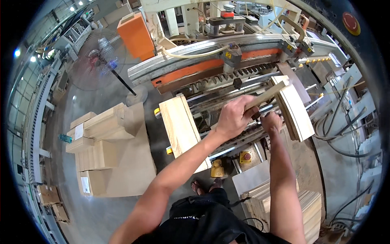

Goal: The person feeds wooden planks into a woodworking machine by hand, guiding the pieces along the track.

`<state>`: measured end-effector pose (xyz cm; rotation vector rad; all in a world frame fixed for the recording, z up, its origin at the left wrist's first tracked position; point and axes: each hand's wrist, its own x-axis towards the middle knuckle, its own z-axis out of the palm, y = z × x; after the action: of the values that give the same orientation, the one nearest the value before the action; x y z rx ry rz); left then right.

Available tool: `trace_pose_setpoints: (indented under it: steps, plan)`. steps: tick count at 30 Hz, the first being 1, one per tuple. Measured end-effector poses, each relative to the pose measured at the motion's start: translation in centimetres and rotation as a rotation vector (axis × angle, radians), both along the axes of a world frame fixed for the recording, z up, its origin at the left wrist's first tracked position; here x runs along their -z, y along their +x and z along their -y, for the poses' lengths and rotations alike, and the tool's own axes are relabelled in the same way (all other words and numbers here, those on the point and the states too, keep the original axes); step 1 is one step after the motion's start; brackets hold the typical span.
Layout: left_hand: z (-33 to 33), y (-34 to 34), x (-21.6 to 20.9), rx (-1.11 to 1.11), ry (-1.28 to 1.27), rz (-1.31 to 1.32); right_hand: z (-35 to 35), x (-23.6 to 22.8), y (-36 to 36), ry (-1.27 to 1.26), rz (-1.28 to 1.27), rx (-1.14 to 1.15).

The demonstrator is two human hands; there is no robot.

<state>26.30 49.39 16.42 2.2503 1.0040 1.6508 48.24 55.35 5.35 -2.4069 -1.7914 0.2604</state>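
The person stands at a long drilling machine [211,71] with an orange stripe along its rail. The left hand [233,118] is curled tight around one end of a thin wooden strip [268,94], with the fingers wrapped over the top, so the strip sticks out and up to the right, over the machine bed. The right hand [271,121] sits just beside the left one, a bit lower. Its fingers look closed, and it seems to help hold the near end of the strip, but I cannot tell for sure what it grips. Two hands close together likely keep the strip steady and straight. The far end of the strip reaches over a stack of flat boards [294,110] that leans on the right part of the bed. A pale wooden panel [183,130] lies on the left part of the bed and hangs over its front edge, near at hand. More wooden blocks [101,142] sit piled on the floor to the left, and another pile of boards [308,211] waits at the lower right. A standing fan [95,61] is farther back on the left.
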Motion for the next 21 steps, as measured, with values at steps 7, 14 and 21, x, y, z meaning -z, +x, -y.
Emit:
trace_pose_setpoints:
  steps: [7,14,21]
  plan:
    - [1.8,-1.5,-1.0,-0.150,-0.351,0.631,0.5,-0.1,0.2,0.057,0.032,-0.023]
    - [0.7,-2.5,1.2,-0.062,-0.767,0.999,0.0,0.1,0.3,0.033,0.001,0.008]
    - [-1.9,-2.7,9.2,-0.156,-1.209,1.121,0.6,0.0,0.2,0.101,0.009,0.014]
